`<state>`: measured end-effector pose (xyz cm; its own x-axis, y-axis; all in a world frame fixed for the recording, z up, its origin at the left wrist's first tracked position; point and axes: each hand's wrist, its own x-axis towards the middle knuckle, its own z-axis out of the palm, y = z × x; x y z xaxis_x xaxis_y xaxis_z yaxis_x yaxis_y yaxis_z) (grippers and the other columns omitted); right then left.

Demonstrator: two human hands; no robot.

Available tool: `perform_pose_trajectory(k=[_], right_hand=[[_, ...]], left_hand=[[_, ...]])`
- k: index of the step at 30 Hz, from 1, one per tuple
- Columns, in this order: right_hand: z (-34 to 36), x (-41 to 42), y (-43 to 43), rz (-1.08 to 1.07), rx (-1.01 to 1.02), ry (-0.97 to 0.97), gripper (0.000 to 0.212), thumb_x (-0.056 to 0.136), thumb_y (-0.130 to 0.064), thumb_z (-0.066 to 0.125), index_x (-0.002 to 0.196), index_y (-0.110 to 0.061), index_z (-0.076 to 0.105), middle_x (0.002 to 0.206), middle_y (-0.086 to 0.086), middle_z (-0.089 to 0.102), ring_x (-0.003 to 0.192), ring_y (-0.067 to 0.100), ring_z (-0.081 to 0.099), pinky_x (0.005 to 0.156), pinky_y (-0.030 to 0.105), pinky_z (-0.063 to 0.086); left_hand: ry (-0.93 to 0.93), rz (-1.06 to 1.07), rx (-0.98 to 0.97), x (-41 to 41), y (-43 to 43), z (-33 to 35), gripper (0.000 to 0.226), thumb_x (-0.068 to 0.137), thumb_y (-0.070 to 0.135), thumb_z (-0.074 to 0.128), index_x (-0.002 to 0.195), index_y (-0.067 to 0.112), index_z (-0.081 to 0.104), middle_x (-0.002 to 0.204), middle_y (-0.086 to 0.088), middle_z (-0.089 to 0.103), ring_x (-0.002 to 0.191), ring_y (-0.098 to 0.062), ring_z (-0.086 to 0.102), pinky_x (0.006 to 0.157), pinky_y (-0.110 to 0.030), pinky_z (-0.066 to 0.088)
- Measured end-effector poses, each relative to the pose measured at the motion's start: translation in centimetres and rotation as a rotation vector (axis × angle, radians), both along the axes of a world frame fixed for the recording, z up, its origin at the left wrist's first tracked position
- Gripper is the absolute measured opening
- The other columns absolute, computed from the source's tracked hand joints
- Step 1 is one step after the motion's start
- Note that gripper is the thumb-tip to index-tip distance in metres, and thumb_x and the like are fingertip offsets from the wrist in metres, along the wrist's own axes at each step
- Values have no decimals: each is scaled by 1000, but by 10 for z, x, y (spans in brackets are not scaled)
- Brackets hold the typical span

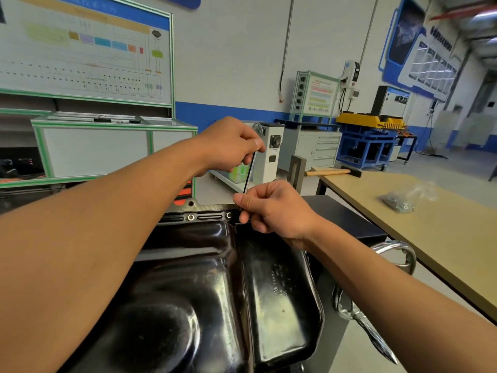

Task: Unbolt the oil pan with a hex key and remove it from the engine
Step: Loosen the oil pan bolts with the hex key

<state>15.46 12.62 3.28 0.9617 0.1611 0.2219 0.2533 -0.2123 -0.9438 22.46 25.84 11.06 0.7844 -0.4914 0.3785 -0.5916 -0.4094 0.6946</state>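
A glossy black oil pan (215,292) fills the lower middle of the view, bottom side up on the engine. Two bolts (191,217) show in its far flange. A thin black hex key (248,173) stands nearly upright over the pan's far right corner. My left hand (228,146) grips the key's top end. My right hand (271,208) pinches its lower end at the flange, hiding the tip and the bolt under it.
A wooden table (443,238) stands to the right, with a plastic bag of small parts (400,201) and a hammer (328,172) on it. A chromed handwheel (403,254) sticks out beside the pan. Cabinets and a training board stand at the back left.
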Motion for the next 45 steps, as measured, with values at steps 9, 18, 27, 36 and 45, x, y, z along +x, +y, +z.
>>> perform_pose_trajectory(k=[9,18,27,36,45], right_hand=[[3,0,3,12,9,41,32,97,-13,65,66,-4,61,62,8,69,33,8,42,38,14,33],[-1,-6,11,-100,41,22,33,97,-14,65,65,-7,59,59,7,67,32,9,40,38,16,34],[-3,-8,28,-207,134,51,38,98,-18,64,61,-10,59,57,5,65,32,9,42,36,17,32],[13,-5,24,-178,-261,-41,44,98,-24,63,56,-16,57,59,11,64,38,11,47,40,17,37],[10,0,15,-88,-397,-164,44,101,-25,60,59,-11,57,41,-6,53,34,4,42,40,13,33]], left_hand=[[25,25,11,-1,2,0,21,102,18,52,99,17,72,61,3,55,50,-9,40,46,-23,37],[-12,3,-14,5,-1,-4,17,100,16,57,107,22,71,62,2,61,47,-9,39,40,-18,34],[-174,1,143,5,-5,-5,17,95,22,64,111,25,71,62,5,57,45,2,48,50,-11,36],[-135,93,62,3,16,5,1,93,18,68,92,19,68,69,-4,69,47,-5,52,53,-22,42],[-56,192,122,6,37,16,14,98,22,59,88,14,65,62,-1,71,47,-11,63,40,-18,45]])
